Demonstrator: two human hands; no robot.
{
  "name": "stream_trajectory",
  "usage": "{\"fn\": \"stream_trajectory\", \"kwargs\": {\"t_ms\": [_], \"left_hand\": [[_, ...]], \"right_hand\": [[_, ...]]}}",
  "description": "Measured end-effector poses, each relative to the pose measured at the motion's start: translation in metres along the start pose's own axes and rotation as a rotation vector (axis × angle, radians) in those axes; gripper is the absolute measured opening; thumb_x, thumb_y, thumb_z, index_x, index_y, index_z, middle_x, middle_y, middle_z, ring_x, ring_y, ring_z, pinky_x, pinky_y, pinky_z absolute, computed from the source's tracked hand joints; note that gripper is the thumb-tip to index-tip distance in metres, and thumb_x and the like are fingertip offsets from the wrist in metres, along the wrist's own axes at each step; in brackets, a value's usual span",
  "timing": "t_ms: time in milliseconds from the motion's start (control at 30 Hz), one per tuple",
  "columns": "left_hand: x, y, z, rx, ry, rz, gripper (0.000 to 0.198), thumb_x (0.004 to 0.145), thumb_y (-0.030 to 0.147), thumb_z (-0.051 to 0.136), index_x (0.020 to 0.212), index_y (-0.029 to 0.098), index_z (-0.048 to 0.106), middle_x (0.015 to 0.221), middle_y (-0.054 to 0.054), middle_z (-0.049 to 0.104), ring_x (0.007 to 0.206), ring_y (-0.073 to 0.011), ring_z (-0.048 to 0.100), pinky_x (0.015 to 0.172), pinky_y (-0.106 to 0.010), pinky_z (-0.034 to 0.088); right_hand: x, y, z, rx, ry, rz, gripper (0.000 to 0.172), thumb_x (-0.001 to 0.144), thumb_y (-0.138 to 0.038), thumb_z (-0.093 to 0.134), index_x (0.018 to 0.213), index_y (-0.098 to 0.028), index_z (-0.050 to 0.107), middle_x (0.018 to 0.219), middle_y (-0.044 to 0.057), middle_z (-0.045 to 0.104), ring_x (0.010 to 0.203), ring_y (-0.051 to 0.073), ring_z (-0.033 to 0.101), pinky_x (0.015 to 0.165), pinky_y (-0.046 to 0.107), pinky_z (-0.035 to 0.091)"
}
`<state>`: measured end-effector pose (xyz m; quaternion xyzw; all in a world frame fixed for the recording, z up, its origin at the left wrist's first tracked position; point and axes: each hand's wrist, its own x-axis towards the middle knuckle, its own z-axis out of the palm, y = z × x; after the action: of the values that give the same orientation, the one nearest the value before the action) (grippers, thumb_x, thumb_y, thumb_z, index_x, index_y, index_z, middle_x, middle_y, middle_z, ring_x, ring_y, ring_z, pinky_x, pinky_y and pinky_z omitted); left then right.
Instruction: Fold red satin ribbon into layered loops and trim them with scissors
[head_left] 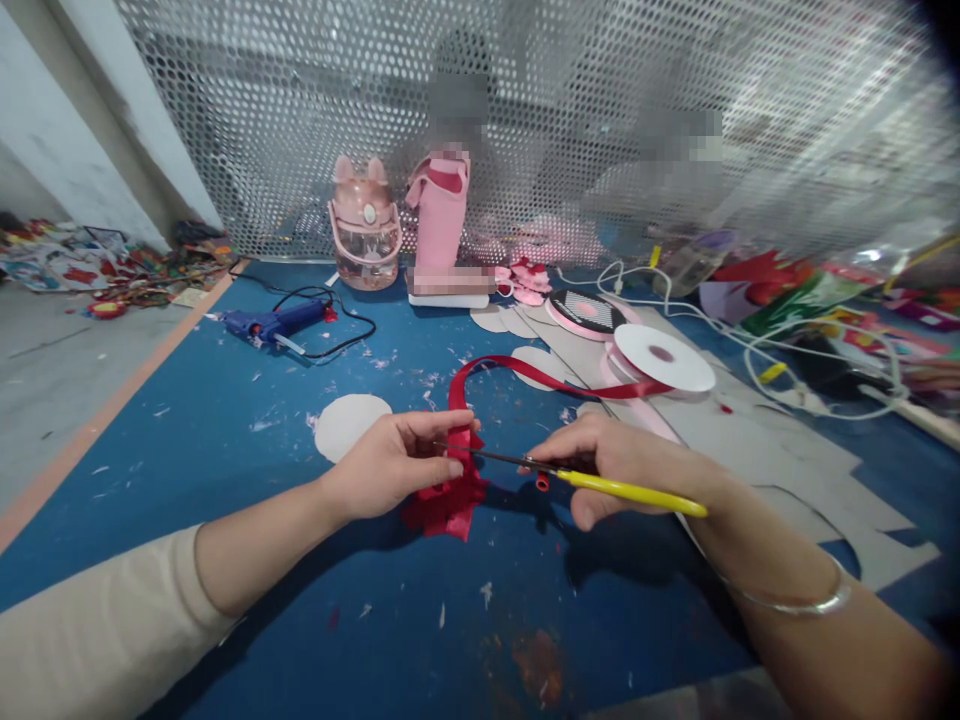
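Red shiny ribbon (551, 381) is pinched in the closed fingers of the left hand (386, 460) above the blue tabletop (322, 630). The right hand (630, 450) curls its fingers around yellow-handled metal scissors (630, 490); a slipping ribbon could let them nick the left fingers.

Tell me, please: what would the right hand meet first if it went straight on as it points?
Likely the red ribbon pinched in the left hand: the scissors in the right hand point at it, though depth is unclear.

Ribbon (551, 381) at left hand (390, 455): cloth, satiny. Scissors (592, 482) in right hand (626, 455): glossy plastic handle (645, 495), metal blades (499, 457). Worktop (375, 620) below hands: matt.
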<state>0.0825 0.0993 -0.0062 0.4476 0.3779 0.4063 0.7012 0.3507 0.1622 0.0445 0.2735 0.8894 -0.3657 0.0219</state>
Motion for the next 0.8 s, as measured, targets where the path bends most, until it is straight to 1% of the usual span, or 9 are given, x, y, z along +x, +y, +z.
{"fn": "stream_trajectory", "kwargs": {"t_ms": [167,300,367,500,600,667,733,800], "left_hand": [[0.0,0.0,0.0,-0.005,-0.002,-0.019,0.052,0.069,0.014,0.078,0.119,0.021,0.068,0.108,-0.007,0.075,0.089,-0.0157,0.07,0.082,-0.028,0.053],[0.0,0.0,0.0,-0.01,-0.007,-0.022,0.053,0.069,0.013,0.078,0.12,0.021,0.067,0.11,-0.006,0.075,0.088,-0.0143,0.07,0.081,-0.026,0.052],[0.0,0.0,0.0,-0.014,-0.01,-0.026,0.053,0.07,0.013,0.078,0.121,0.02,0.066,0.111,-0.007,0.075,0.089,-0.0145,0.07,0.081,-0.026,0.052],[0.0,0.0,-0.001,-0.02,-0.004,-0.017,0.054,0.069,0.012,0.078,0.121,0.019,0.066,0.109,-0.007,0.075,0.089,-0.0144,0.07,0.08,-0.025,0.052],[0.001,-0.001,-0.001,-0.016,0.003,-0.009,0.054,0.069,0.011,0.078,0.121,0.018,0.066,0.104,-0.007,0.077,0.085,-0.0129,0.07,0.077,-0.023,0.052],[0.0,-0.002,-0.001,-0.017,-0.002,-0.012,0.054,0.069,0.012,0.078,0.121,0.018,0.066,0.104,-0.007,0.077,0.086,-0.0134,0.07,0.078,-0.023,0.052],[0.0,-0.002,-0.001,-0.014,-0.011,-0.017,0.054,0.069,0.013,0.078,0.121,0.019,0.066,0.108,-0.007,0.076,0.089,-0.0148,0.07,0.08,-0.025,0.052],[0.0,-0.001,-0.001,0.0,-0.012,-0.014,0.053,0.069,0.013,0.078,0.12,0.02,0.067,0.112,-0.007,0.074,0.092,-0.0157,0.07,0.081,-0.025,0.052]], "right_hand": [[0.003,-0.001,0.001,0.012,-0.033,0.03,0.07,0.068,-0.074,0.063,0.104,-0.015,0.072,0.064,-0.002,0.045,0.058,0.012,0.034,0.052,0.022,0.027],[0.004,-0.007,-0.001,0.023,-0.04,0.058,0.065,0.067,-0.072,0.067,0.096,-0.014,0.073,0.062,-0.004,0.039,0.058,0.011,0.028,0.052,0.022,0.026],[0.003,-0.01,-0.002,0.02,-0.054,0.065,0.063,0.068,-0.071,0.066,0.094,-0.015,0.073,0.062,-0.004,0.037,0.058,0.01,0.026,0.052,0.022,0.025],[0.0,-0.012,-0.005,0.037,-0.057,0.071,0.064,0.07,-0.071,0.065,0.099,-0.015,0.074,0.061,-0.004,0.038,0.057,0.01,0.027,0.051,0.022,0.026],[-0.001,-0.01,-0.006,0.062,-0.052,0.085,0.062,0.07,-0.069,0.067,0.101,-0.015,0.075,0.06,-0.004,0.041,0.056,0.01,0.029,0.051,0.021,0.026],[0.0,-0.007,-0.005,0.063,-0.046,0.084,0.062,0.071,-0.069,0.067,0.101,-0.016,0.075,0.061,-0.003,0.044,0.055,0.01,0.031,0.051,0.021,0.027],[0.001,-0.005,-0.002,0.08,-0.043,0.052,0.067,0.071,-0.073,0.063,0.104,-0.015,0.073,0.063,-0.002,0.046,0.057,0.011,0.033,0.052,0.022,0.028],[0.002,-0.002,0.0,0.149,-0.069,0.018,0.074,0.069,-0.076,0.061,0.109,-0.015,0.07,0.065,-0.002,0.046,0.057,0.011,0.034,0.052,0.021,0.028]]}}
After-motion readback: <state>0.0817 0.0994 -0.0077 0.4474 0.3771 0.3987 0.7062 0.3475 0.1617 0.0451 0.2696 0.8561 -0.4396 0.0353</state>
